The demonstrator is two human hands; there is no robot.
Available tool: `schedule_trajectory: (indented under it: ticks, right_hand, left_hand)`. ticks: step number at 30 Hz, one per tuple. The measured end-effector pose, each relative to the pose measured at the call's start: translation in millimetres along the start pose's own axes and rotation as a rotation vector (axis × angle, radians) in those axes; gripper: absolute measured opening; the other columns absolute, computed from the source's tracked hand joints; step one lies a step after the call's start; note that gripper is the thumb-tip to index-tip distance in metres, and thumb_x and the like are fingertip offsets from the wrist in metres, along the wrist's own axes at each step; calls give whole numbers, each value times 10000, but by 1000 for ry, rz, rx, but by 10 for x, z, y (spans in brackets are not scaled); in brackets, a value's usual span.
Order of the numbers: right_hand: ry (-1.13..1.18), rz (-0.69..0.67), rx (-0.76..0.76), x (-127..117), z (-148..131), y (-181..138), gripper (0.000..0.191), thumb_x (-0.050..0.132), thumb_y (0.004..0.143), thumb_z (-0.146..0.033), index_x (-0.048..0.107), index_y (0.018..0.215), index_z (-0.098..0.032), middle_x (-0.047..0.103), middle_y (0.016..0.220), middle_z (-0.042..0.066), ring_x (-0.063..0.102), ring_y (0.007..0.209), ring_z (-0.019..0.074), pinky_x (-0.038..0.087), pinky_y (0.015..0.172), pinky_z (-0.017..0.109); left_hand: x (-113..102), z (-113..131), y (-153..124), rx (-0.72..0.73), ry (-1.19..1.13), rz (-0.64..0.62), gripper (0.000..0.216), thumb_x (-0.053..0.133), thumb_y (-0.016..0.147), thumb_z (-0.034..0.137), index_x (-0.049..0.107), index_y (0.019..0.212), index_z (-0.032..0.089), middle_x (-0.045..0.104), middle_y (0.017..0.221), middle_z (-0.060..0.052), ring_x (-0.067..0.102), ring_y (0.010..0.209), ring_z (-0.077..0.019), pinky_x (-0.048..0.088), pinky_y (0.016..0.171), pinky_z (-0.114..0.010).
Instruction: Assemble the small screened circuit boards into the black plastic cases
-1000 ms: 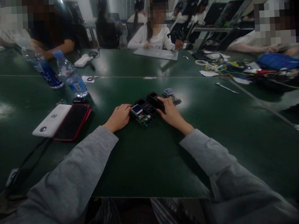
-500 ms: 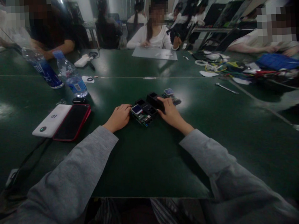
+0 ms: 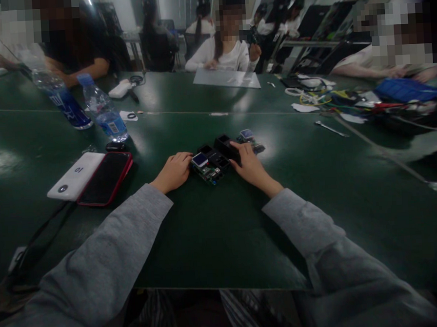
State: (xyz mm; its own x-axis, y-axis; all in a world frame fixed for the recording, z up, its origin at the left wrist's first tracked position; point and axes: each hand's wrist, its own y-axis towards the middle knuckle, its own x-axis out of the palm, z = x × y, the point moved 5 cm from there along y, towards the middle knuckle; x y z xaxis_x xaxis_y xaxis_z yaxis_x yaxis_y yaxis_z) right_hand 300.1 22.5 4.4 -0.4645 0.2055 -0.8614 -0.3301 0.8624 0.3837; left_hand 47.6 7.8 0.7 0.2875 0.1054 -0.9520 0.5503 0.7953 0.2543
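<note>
A small green circuit board with a little screen (image 3: 206,170) lies in front of me, beside an open black plastic casing (image 3: 213,155). My left hand (image 3: 175,171) rests on the table at their left side, fingers loosely bent and laid side by side, the tips reaching the board's edge. Further right, my right hand (image 3: 251,165) has its index finger on top of a second black casing (image 3: 223,142) and its thumb at the near end. Just beyond the right hand sits another circuit board with a screen (image 3: 247,134), partly hidden by the fingers.
On the left lie a white power bank (image 3: 73,178) and a red-cased phone (image 3: 107,179), with two plastic bottles (image 3: 109,115) behind. A wrench (image 3: 330,129) and a heap of cables (image 3: 332,96) are at the right. Across the green table (image 3: 222,241), a person (image 3: 231,55) sits with a grey sheet.
My hands and the parts between them have stayed put. The person across the table has raised one hand slightly. The green light on the power bank no longer shows.
</note>
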Motion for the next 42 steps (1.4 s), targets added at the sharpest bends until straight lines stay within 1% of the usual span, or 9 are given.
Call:
schedule_trajectory:
  ticks: [7,18,38,42]
  right_hand:
    - [3,7,4,-1,-5,2,597,517,903,-254,353,1469,-166,424,1333,181,489,1265,364,474,1047,598]
    - [17,15,-10,11,4,2,597,524,902,-245,356,1469,-164,436,1336,176,484,1280,357,455,1071,588]
    - [11,18,-10,-3,-5,2,593,527,906,-255,361,1467,-158,434,1321,187,517,1228,360,480,1041,584]
    - [13,19,-20,-8,-13,2,589,524,907,-253,365,1462,-137,435,1315,192,513,1232,359,477,1048,575]
  left_hand:
    - [-9,5,-4,0,1,2,387,425,938,147,533,1310,144,544,1395,-130,488,1307,-261,425,1073,-460]
    - [-21,17,-6,-12,2,5,402,415,948,154,513,1337,127,545,1390,-132,496,1289,-263,428,1062,-453]
    - [7,-9,-4,-1,3,0,381,411,956,159,529,1315,114,538,1398,-142,483,1304,-261,418,1076,-465]
    - [12,-14,-1,-8,0,0,385,409,954,156,527,1319,118,537,1401,-140,482,1305,-262,418,1077,-469]
